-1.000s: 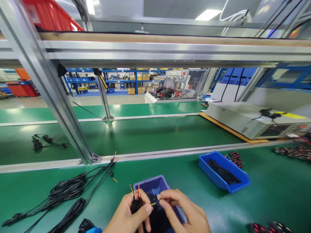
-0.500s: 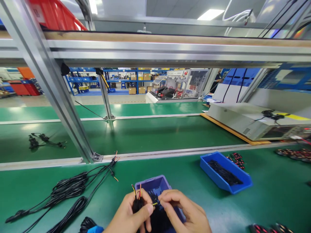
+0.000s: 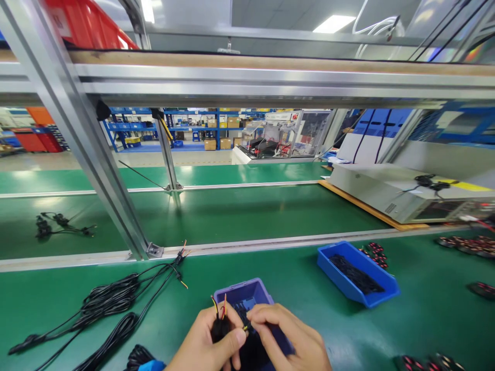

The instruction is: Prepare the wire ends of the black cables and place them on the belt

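My left hand (image 3: 214,337) is closed around a black cable (image 3: 219,329) whose thin stripped wires, yellow, red and black, stick up above the fingers. One yellow wire end points right from between thumb and forefinger. My right hand (image 3: 288,335) pinches at the tip of that wire; whatever its fingertips hold is too small and covered to make out. Both hands are over a purple bin (image 3: 243,284) with small dark pieces in it, partly hidden by the hands.
Coiled black cables (image 3: 112,296) lie at the left on the green bench. A blue bin (image 3: 381,301) of black pieces stands at the right, near bundles of red-tipped parts (image 3: 375,255). A metal post (image 3: 116,196) rises at left; a grey instrument (image 3: 390,190) sits back right.
My right fingertips have come slightly left, nearer the left thumb, and less of the yellow wire shows. The black cables on the far green surface at left have shifted left.
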A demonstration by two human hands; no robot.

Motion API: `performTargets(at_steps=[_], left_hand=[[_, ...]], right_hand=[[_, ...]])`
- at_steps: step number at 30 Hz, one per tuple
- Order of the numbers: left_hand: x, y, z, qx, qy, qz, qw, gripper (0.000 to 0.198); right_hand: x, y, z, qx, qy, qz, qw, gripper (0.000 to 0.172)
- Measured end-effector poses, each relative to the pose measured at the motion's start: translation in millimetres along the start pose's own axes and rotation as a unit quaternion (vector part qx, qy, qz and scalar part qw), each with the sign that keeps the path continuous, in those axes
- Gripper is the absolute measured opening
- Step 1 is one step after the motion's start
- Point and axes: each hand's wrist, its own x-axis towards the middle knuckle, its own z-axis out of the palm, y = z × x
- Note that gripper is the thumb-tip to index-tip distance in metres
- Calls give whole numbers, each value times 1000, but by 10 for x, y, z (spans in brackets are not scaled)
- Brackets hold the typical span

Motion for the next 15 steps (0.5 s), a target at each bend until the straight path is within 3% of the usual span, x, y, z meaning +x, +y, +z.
performTargets(at_steps=[3, 5, 10, 12, 15], left_hand=[[-4, -5, 3, -4, -10, -8, 1000, 48], [1, -16, 10, -11, -10, -10, 1000, 47], [25, -65, 35, -46, 8, 3, 999, 49], [28, -76, 38, -46, 2, 4, 999, 48], [22, -80, 35, -40, -7, 2, 999, 46]], right_hand=[[50, -10, -37, 2, -35, -74, 997, 28], [62, 0, -44, 10, -36, -82, 996, 30], [-7, 41, 36, 89, 53, 85, 991, 10], [-37, 37, 86, 147, 77, 147, 975, 14], [-57, 10, 140, 177, 76, 182, 964, 26]])
